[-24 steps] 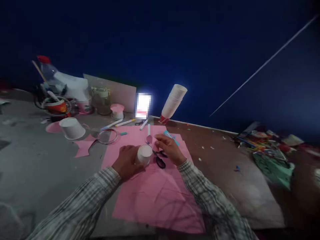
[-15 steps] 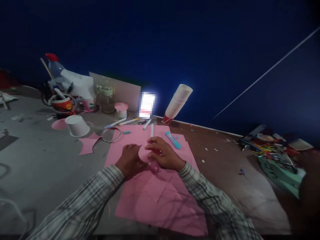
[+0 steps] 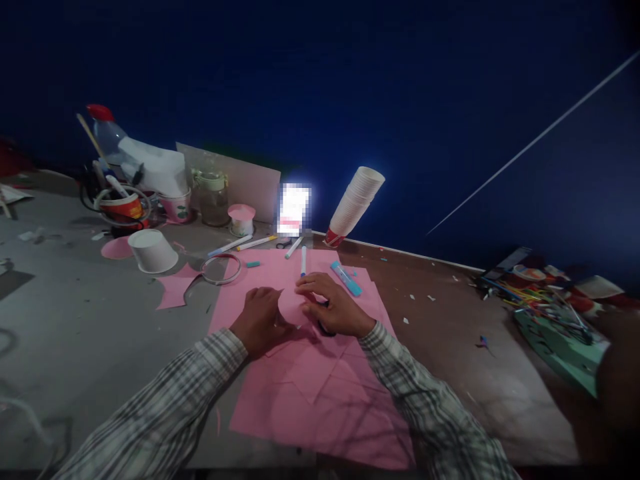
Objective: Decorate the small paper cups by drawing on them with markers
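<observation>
A small rounded piece of pink paper [image 3: 289,305] is between my hands, just above the pink sheets. My left hand [image 3: 260,319] is closed on its left side, the thumb low and the fingers curled behind. My right hand [image 3: 333,307] bends over its right edge with thumb and fingertips at the paper. Below the right palm shows a dark curved thing [image 3: 326,327], mostly hidden; I cannot make out its kind. Pink paper sheets [image 3: 320,427] lie beneath both hands. Beyond the fingers are a marker [image 3: 303,260] and a light-blue tube [image 3: 346,279].
Left stand an upturned white paper cup [image 3: 153,252], a metal ring [image 3: 220,270], a pink offcut [image 3: 177,288] and a glass jar [image 3: 213,200]. A tilted cup stack [image 3: 356,205] leans at the back. A green container [image 3: 555,350] and clutter lie right.
My right hand has shifted slightly right and its fingers have changed their hold at the paper's edge. The dark curved thing beneath it now shows. My left hand stays nearly still.
</observation>
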The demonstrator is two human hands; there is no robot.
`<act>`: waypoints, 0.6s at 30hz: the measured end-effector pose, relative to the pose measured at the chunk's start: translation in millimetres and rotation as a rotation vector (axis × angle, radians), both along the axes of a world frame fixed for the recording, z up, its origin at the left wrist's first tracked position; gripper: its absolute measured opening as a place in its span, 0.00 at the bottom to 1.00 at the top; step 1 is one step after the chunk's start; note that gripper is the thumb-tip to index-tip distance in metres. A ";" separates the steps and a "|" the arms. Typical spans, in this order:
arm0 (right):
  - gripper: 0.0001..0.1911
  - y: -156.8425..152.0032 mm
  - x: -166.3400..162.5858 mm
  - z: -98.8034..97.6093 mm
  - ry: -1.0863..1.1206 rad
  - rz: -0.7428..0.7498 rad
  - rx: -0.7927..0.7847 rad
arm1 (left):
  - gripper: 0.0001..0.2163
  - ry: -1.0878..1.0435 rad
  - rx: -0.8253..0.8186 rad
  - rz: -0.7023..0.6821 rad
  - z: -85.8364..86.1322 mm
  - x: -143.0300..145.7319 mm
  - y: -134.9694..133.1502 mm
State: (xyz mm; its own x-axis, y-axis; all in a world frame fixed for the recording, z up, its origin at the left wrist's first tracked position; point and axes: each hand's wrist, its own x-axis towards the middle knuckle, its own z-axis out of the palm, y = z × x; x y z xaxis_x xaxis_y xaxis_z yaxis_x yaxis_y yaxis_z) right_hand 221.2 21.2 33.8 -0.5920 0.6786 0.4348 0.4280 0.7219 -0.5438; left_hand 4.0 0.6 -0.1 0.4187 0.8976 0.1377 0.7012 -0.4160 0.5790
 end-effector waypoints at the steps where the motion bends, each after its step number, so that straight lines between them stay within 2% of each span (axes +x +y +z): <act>1: 0.16 -0.8 0.1 0.5 -0.006 -0.001 0.012 | 0.18 0.002 -0.003 0.000 -0.3 -0.1 0.2; 7: 0.29 -21.7 -21.5 0.1 -0.117 -0.131 0.140 | 0.09 0.026 0.034 0.001 -4.2 -0.4 0.3; 13: 0.25 -39.4 -47.1 -3.9 -0.297 -0.311 0.173 | 0.14 0.051 0.068 0.017 -11.4 -1.0 1.1; 18: 0.22 -39.8 -47.0 -7.3 -0.362 -0.360 0.160 | 0.09 0.077 0.052 0.027 -7.5 0.4 0.0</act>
